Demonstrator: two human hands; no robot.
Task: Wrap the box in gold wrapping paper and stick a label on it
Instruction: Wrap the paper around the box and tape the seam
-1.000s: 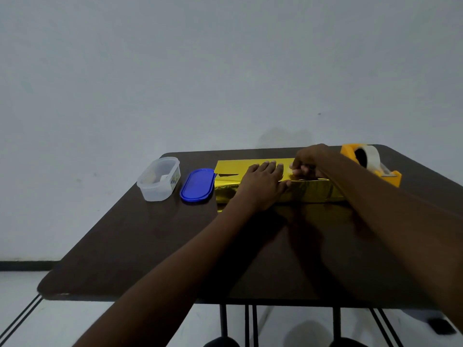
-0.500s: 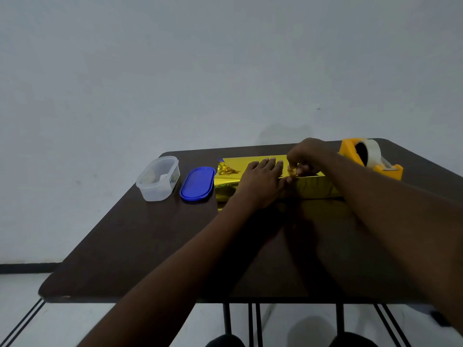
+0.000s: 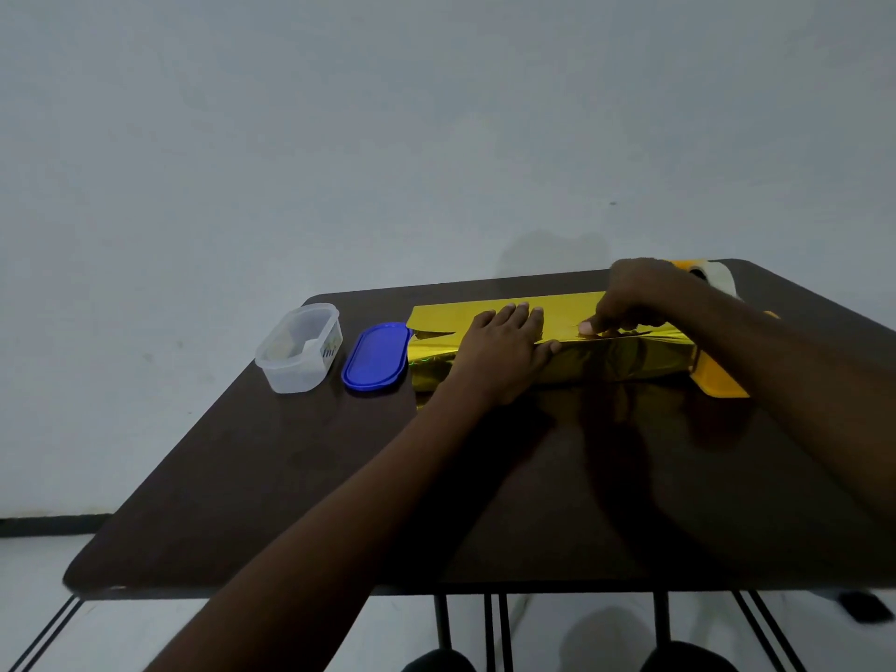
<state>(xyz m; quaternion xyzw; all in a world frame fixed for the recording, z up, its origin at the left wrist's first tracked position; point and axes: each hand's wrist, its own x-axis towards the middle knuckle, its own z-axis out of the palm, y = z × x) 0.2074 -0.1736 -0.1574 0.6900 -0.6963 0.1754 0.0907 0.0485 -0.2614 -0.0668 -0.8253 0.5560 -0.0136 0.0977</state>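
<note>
Gold wrapping paper (image 3: 625, 354) is covering the box; your left hand (image 3: 504, 351) is pressing it flat-fingered, your right hand (image 3: 635, 298) is pinching its top fold with curled fingers.

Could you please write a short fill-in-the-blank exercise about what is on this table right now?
1. The left hand lies flat on the ____ wrapping paper.
2. The lid beside the clear container is ____.
3. The tape dispenser sits behind the ____ hand.

Missing words: gold; blue; right
</note>
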